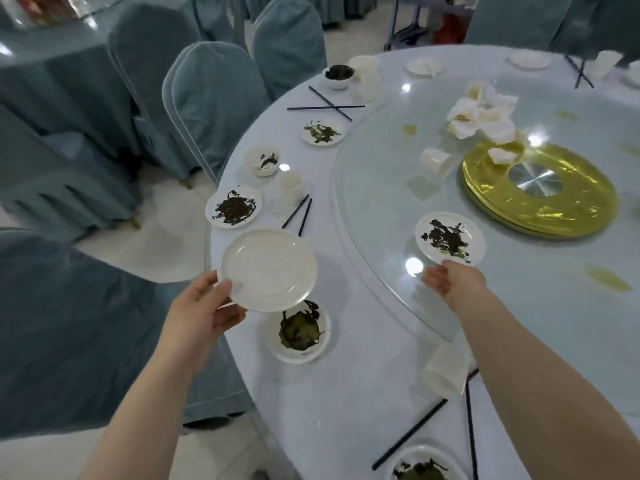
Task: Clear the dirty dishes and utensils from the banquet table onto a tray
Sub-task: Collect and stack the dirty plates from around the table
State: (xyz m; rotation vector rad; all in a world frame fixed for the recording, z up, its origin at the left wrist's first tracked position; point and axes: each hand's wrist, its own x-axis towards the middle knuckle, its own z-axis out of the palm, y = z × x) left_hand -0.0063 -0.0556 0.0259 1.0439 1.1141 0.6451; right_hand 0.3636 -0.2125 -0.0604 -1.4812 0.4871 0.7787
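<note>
Left hand (197, 313) pinches round white plate (269, 270) — glossy, clean.

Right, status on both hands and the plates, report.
Left hand holding clean plate above table edge. Right hand open, reaching dirty plate on glass turntable. Nothing in the way.

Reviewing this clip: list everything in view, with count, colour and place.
clean plate: 1, white, held above the table edge
soiled plates: 3, white, one on the glass turntable, two along the left rim
soiled bowls: 4, white, along the rim
far dishes: about 2, white, far rim
cups: about 5, white, some tipped over
chopsticks: several pairs, dark, scattered
gold disc: 1, table centre
napkins: crumpled, white, beside the disc
chairs: several, blue-grey covers, left
left hand: grips the clean plate
right hand: open, at the turntable plate's near rim
</note>
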